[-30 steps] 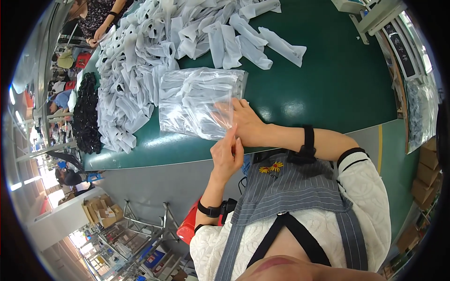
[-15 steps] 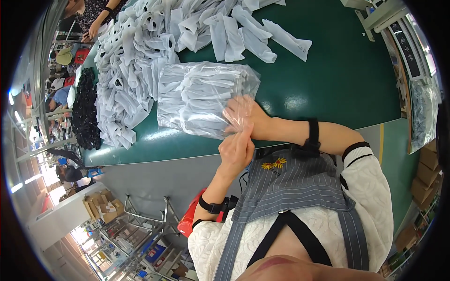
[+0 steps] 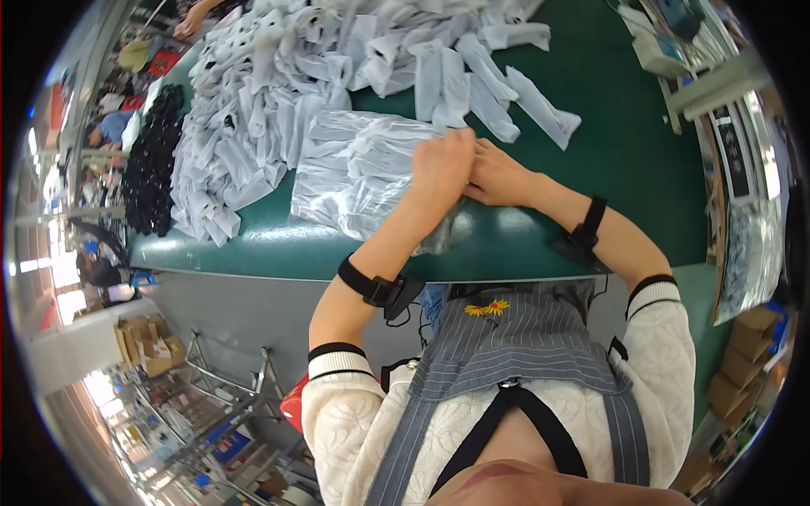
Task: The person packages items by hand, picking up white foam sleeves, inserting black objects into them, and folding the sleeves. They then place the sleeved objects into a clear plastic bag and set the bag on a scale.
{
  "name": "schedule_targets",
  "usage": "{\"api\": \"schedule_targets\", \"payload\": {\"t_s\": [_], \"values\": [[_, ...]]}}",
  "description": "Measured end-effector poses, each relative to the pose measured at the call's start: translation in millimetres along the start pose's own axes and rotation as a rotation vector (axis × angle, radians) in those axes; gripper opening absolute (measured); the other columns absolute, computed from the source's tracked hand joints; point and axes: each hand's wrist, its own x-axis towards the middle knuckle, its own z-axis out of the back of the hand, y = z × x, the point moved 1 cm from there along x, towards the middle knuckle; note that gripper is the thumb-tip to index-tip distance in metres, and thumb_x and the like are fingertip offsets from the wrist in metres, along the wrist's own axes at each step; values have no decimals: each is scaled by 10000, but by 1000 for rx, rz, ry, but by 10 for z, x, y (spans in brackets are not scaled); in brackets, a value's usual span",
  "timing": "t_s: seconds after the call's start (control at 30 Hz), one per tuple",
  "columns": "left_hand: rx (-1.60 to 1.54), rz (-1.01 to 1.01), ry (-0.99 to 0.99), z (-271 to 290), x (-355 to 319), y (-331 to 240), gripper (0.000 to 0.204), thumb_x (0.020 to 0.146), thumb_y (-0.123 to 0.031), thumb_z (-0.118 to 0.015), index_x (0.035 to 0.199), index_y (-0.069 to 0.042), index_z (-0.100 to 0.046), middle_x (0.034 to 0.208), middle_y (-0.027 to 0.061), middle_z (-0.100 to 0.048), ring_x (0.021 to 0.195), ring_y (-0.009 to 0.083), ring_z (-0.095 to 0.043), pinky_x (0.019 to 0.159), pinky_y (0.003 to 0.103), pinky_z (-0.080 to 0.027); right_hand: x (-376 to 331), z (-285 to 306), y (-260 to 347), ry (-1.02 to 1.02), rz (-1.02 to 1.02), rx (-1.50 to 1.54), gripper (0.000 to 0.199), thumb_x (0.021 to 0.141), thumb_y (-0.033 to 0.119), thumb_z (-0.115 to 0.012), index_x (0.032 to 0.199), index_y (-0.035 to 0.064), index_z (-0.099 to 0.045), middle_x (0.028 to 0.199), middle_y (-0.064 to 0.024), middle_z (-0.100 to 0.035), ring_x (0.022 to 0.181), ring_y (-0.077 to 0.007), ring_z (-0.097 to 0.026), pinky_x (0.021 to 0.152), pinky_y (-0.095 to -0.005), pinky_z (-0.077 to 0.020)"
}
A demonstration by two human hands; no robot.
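Observation:
A large clear plastic bag [image 3: 354, 173], filled with a stack of white sleeved packets, lies on the green table in front of me. My left hand [image 3: 441, 167] is closed over the right end of the bag, knuckles up. Right beside it, my right hand [image 3: 499, 175] has its fingers bent in at the same end of the bag, touching the left. Its fingertips are partly hidden. The bag's lower right corner sticks out below my left wrist.
Loose white packets [image 3: 245, 110] are heaped behind and left of the bag, with several single ones [image 3: 544, 110] toward the right. A black pile [image 3: 153, 164] lies at the left end of the green table [image 3: 624, 169]. Another person's hand [image 3: 192, 18] shows at top left.
My left hand has moved from the bag's near right corner up to its far right end. My right hand has come out from over the plastic and now meets the left there.

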Motion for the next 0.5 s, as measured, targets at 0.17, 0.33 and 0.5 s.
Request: {"api": "schedule_targets", "payload": {"t_s": [0.17,0.33,0.5], "values": [[-197,-115,24,-41,-54,-97,135,790,-90,-589,890,-59,-504,802,102,-612,688,285,-660,553,391,-514,45,-161,61,-8,-24,126,299,792,213,-671,1038,50,-623,1131,-131,-594,1104,-342,-510,924,-459,-398],[-352,6,-23,-33,-223,-204,144,825,-94,-563,953,-37,-533,874,127,-633,739,330,-652,595,425,-515,57,-319,171,-66,-100,136,316,762,184,-675,1050,61,-630,1103,-130,-616,1094,-344,-533,931,-458,-413],[-937,475,-32,242,-1116,10,209,989,-176,-477,851,-39,-553,769,94,-596,665,167,-566,599,296,-463,9,-219,116,130,-101,250,165,834,204,-596,734,73,-606,740,-134,-603,754,-362,-599,656,-468,-468]]}}
